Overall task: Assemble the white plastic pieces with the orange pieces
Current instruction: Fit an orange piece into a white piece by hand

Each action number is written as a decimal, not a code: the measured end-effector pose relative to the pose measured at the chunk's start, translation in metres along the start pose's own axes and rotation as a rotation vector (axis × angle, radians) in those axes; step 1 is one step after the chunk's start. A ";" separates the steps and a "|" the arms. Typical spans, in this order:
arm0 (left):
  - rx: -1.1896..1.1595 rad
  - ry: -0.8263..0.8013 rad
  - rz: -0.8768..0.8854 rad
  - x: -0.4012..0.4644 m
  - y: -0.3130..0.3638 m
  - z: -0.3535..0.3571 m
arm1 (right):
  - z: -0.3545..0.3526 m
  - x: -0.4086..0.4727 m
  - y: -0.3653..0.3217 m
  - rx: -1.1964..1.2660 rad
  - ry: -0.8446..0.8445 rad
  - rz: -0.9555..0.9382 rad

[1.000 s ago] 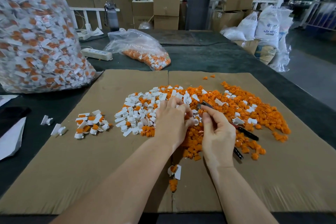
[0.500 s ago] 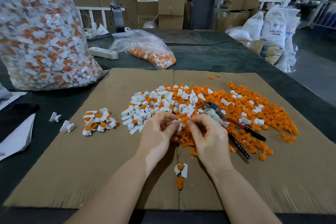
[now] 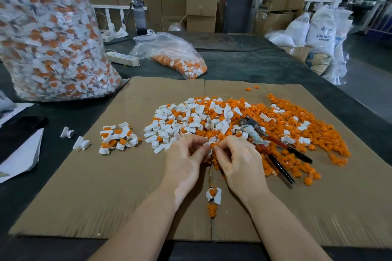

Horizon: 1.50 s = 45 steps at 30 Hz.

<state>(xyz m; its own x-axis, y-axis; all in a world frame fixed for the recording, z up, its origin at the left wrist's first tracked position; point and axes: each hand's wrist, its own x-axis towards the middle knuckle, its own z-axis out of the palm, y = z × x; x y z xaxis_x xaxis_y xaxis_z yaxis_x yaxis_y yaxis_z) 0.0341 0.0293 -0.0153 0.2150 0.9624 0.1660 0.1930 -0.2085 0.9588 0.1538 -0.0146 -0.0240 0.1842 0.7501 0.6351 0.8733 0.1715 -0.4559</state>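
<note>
White plastic pieces (image 3: pixel 186 118) lie heaped with small orange plastic pieces (image 3: pixel 297 133) on the flat brown cardboard sheet (image 3: pixel 106 186). At the heap's near edge I see my left hand (image 3: pixel 182 163) and right hand (image 3: pixel 239 163) meeting fingertip to fingertip, pinching what looks like a white piece and an orange one between them, though the fingers hide most of it. Red-and-black-handled pliers (image 3: pixel 273 146) rest in the orange pile, just right of my right hand. A small cluster of joined white-and-orange parts (image 3: pixel 116 137) sits to the left, well apart.
</note>
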 end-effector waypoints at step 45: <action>-0.159 -0.064 -0.024 0.000 -0.004 -0.004 | -0.014 0.009 -0.004 0.519 0.073 0.225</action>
<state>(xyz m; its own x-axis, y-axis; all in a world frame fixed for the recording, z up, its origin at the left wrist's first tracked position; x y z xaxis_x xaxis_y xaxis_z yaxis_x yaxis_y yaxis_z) 0.0299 0.0311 -0.0181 0.2740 0.9525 0.1326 0.0459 -0.1507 0.9875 0.1587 -0.0177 -0.0074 0.3874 0.7614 0.5198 0.4764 0.3174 -0.8199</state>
